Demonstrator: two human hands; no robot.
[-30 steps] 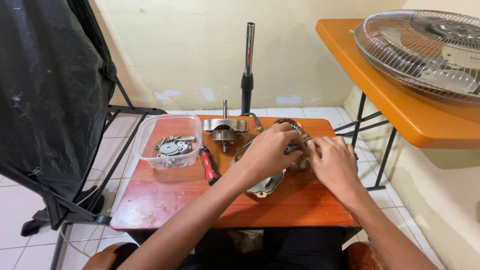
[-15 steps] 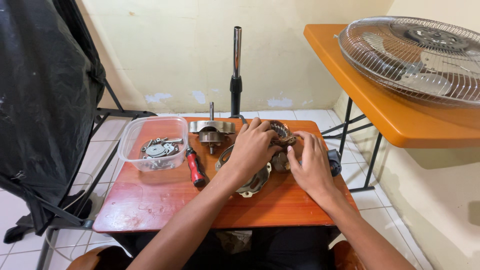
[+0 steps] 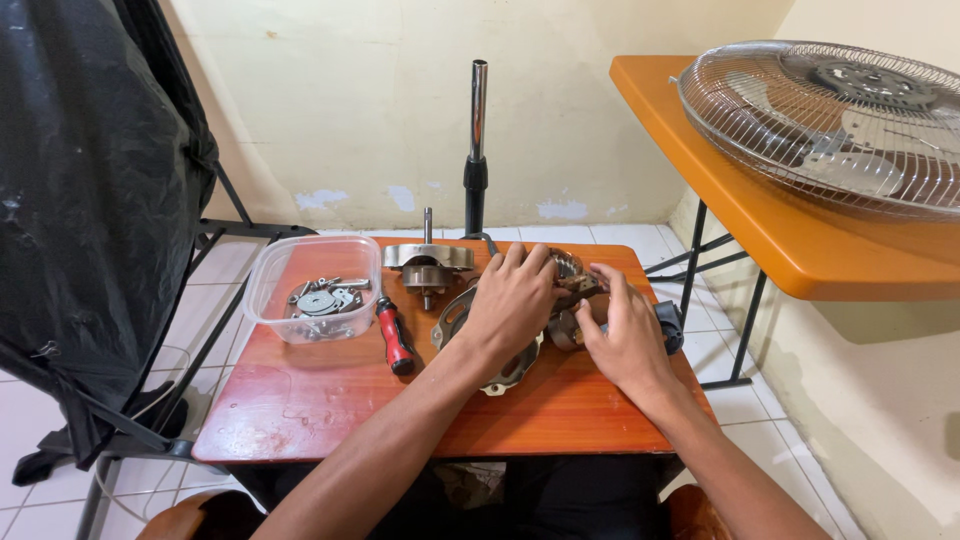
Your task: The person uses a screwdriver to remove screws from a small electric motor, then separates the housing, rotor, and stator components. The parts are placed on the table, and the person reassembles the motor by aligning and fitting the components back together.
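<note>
On the small wooden surface (image 3: 300,420) in front of the seated person, both hands are bunched over a metal fan motor assembly (image 3: 565,290), which sits right of centre, toward the far edge. Left hand (image 3: 512,300) lies curled over the top of it, fingers closed round the part; right hand (image 3: 625,335) presses in from the side, fingers pinched on a small brownish piece at the motor's top. A round metal housing (image 3: 495,375) pokes out from under the left wrist. Just beside it lies a red-handled screwdriver (image 3: 394,336), then a clear plastic tub (image 3: 312,290) of screws and small parts, and a shafted metal bracket (image 3: 428,260) behind. My worry: a hard tug could jerk the motor toward the far edge, or an elbow could nudge the screwdriver off; any loose screw dropped here would roll to the tiled floor (image 3: 30,400)
</note>
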